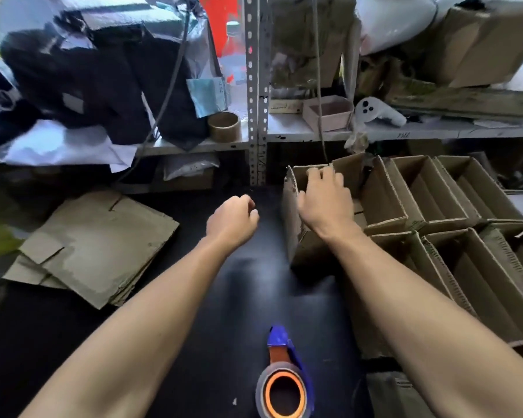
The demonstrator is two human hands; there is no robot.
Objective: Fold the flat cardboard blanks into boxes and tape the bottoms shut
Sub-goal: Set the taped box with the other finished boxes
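Right hand (325, 200) is extended over an open-topped cardboard box (302, 236) standing on the black table (194, 342), fingers reaching across the far rim; the grip appears to be spread and resting on the box edge, though blur prevents confirming whether any finger curls over it. Left hand (233, 220) hangs above the table just left of that box, fingers loosely curled, holding nothing. To the right of the box, touching it, stand rows of assembled boxes (435, 206), open tops upward, packed side by side. A stack of flat cardboard blanks (100, 245) lies at the left of the table, well apart from both hands. A tape dispenser (284, 384) with blue frame and orange-cored roll lies on the table near the lower edge, between the forearms. Behind, a metal shelf (405, 131) carries a tape core (224, 126), a small pink box (328, 111) and a white controller (378, 111).
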